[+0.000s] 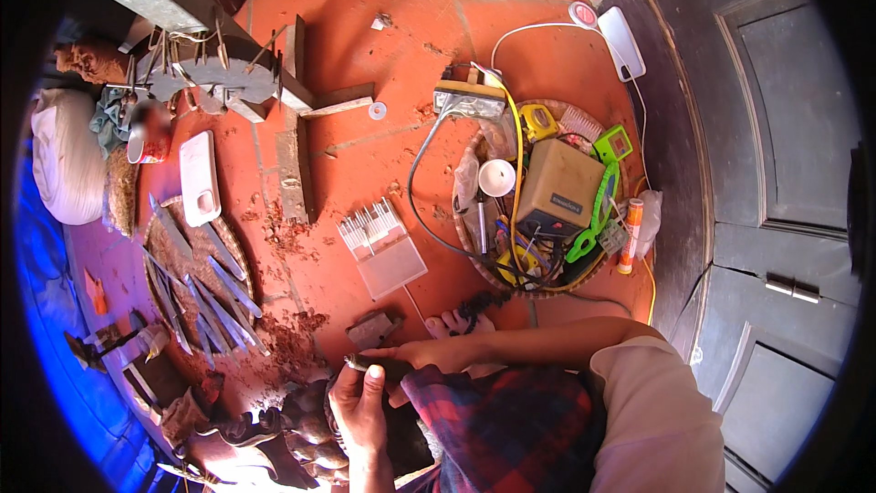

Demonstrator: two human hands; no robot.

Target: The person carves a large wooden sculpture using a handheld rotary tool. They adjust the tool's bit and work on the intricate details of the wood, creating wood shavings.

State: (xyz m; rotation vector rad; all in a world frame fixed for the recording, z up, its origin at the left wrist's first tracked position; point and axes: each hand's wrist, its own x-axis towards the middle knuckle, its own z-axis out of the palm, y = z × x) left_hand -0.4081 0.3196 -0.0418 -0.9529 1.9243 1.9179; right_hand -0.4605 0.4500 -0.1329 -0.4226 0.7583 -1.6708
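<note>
My right hand (427, 353) comes in from the right and is closed around a dark rotary tool handpiece (391, 366); some of its fingers are hidden. At the handpiece's metal tip, my left hand (360, 413) is closed, with the thumb raised along it. Below and left of both hands lies a dark carved wooden piece (315, 429) with rounded, curling shapes. Plaid cloth (506, 424) covers my lap. Just beyond the hands sits a small greyish block (372, 330). An open clear case of thin bits (381, 246) rests on the tiled floor.
A round basket (467, 246) holds a brown control box (558, 184), a yellow tape measure (538, 120), a white cup (496, 178) and cables. Several chisels (214, 310) lie on a woven tray (239, 251) with a white phone (200, 178). A power strip (470, 96) and a wooden stand (294, 155) are farther off.
</note>
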